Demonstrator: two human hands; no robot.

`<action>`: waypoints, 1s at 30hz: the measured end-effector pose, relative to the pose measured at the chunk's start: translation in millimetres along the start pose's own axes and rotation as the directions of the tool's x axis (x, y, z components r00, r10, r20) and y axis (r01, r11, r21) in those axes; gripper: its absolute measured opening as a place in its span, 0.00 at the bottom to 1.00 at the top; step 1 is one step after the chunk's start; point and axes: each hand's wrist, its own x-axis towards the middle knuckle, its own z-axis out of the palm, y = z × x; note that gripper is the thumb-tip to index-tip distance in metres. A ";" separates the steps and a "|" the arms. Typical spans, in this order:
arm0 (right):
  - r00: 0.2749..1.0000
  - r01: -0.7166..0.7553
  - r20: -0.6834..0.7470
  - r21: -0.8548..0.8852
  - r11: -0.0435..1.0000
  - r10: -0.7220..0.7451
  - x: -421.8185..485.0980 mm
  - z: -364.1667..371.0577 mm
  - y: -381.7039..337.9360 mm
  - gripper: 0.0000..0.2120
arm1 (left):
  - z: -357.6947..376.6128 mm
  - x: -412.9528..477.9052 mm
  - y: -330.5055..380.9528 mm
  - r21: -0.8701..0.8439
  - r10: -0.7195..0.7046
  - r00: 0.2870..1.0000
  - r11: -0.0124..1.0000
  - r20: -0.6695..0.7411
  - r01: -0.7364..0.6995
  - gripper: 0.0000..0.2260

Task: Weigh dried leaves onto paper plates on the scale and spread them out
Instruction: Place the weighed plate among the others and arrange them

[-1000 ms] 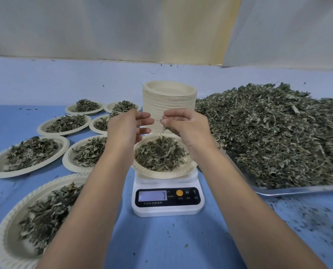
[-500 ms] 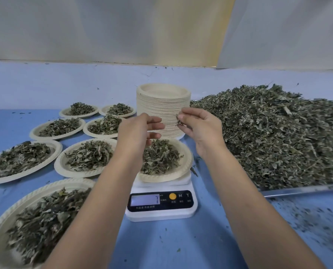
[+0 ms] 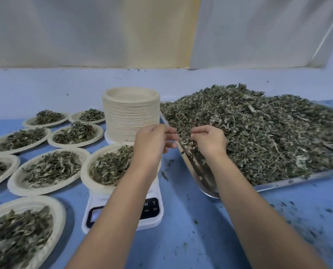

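Head view. The loaded paper plate [image 3: 88,175] sits level on the scale [image 3: 123,214], rim up; being round, it has no long axis. Just right of the scale, the right hand [image 3: 208,140] curls its fingers into the near edge of the heaped dried leaves [image 3: 259,133], apparently pinching a small top-up. The heap's nearness likely keeps transfers short. The left hand [image 3: 152,141] hovers above the scale, fingers loosely curled; whether they hold anything cannot be told.

A blue tabletop [image 3: 181,245] runs under the left hand [image 3: 152,140] and the right hand [image 3: 208,140], speckled with dark flecks [image 3: 301,220] nearer than the right one and out to its side. Beyond both hands a pale bluish wall [image 3: 45,90] rises to a ledge. Above it hangs white sheeting [image 3: 64,30], and a yellowish panel [image 3: 161,30] straight past the hands glows with soft, even light.
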 end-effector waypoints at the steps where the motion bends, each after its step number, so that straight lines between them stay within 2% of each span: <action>1: 1.000 0.017 0.020 -0.059 0.998 -0.015 -0.4 1.5 0.7 0.07 | 0.8 0.1 -0.5 0.005 0.003 1.000 1.000 0.001 -0.003 0.11; 3: 0.999 0.047 0.032 -0.147 0.988 -0.043 -2.3 3.8 -0.7 0.10 | 1.4 -0.4 -1.3 0.013 0.008 1.000 1.000 0.007 -0.008 0.11; 7: 0.997 0.079 0.034 -0.143 0.987 -0.075 -5.6 3.2 -2.7 0.16 | -1.9 -0.8 -2.1 0.013 0.010 1.000 1.000 0.008 -0.010 0.12; 11: 0.990 0.125 0.084 -0.124 0.984 -0.115 -11.1 4.7 -6.1 0.12 | -11.5 -0.9 -1.3 0.007 0.023 1.000 1.000 -0.013 -0.023 0.12; 15: 0.982 0.180 0.071 -0.040 0.983 -0.177 -24.4 16.1 -17.9 0.11 | -30.7 4.2 3.5 -0.011 0.033 0.998 0.999 -0.053 -0.033 0.12; 19: 0.963 0.240 0.090 0.127 0.962 -0.252 -43.7 37.8 -36.1 0.10 | -61.5 5.9 6.7 -0.043 0.050 0.990 0.998 -0.129 -0.056 0.11; 24: 0.953 0.202 0.171 0.255 0.946 -0.250 -59.6 63.2 -44.6 0.11 | -100.7 4.1 6.6 -0.052 0.069 0.966 0.995 -0.250 -0.085 0.11; 30: 0.964 0.027 0.236 0.375 0.927 -0.124 -62.7 74.0 -30.5 0.10 | -127.1 4.9 -4.3 0.034 0.099 0.915 0.995 -0.391 -0.094 0.13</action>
